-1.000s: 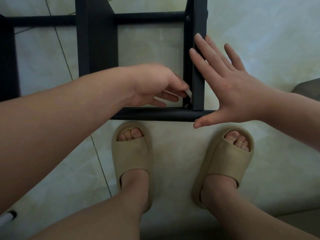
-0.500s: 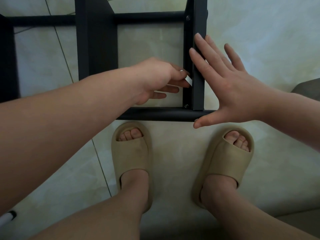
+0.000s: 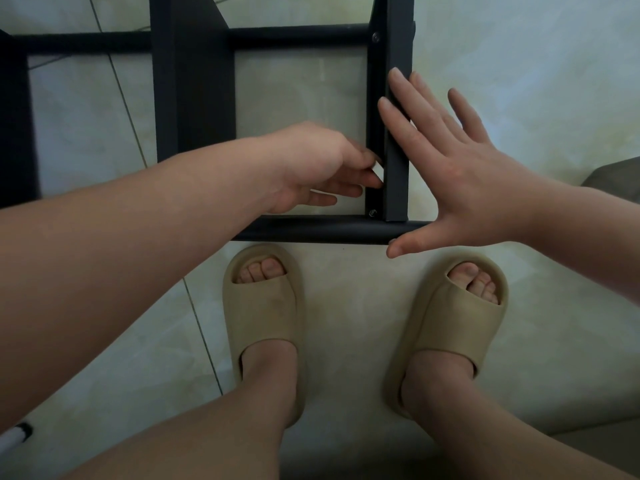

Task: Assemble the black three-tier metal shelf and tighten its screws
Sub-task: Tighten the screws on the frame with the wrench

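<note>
Tile floor (image 3: 346, 341), black shelf (image 3: 194, 98); left hand (image 3: 311, 168) grip tight on white tool (image 3: 378, 173), right hand (image 3: 467, 188) flat, released.

A: The shelf frame (image 3: 194, 98) in front of you, is it painted metal?
B: Yes, matt black and smooth. Its screws (image 3: 373, 213) are bare, shiny metal.
A: And under you?
B: Glossy pale floor tiles (image 3: 519, 64). Your slippers (image 3: 263, 313) look like matt, soft foam.
</note>
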### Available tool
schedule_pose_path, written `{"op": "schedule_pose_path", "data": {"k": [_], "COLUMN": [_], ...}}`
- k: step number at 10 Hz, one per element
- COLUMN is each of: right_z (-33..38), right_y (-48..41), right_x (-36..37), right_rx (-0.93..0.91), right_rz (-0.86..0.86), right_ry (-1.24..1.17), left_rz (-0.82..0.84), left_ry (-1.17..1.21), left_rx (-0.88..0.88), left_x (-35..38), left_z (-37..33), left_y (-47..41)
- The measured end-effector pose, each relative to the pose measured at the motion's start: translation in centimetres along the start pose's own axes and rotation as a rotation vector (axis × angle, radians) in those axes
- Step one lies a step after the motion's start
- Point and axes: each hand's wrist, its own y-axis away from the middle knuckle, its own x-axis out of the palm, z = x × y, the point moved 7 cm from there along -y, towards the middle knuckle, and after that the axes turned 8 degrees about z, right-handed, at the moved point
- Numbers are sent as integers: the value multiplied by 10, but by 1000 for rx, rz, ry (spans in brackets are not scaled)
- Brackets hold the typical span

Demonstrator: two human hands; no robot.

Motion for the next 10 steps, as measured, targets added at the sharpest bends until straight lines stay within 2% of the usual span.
{"op": "schedule_pose_path", "data": {"k": [3, 10], "right_z": [0, 0], "right_y": [0, 0], "right_x": [0, 1], "right_rx": [-4, 2], "right_rz": [-3, 14], "right_ry": [0, -8], "left_rz": [-40, -6], "left_ry": [66, -71], "left_rx": [11, -9], "left_x": [5, -2], "left_z": [-1, 0], "left_y": [0, -2]}}
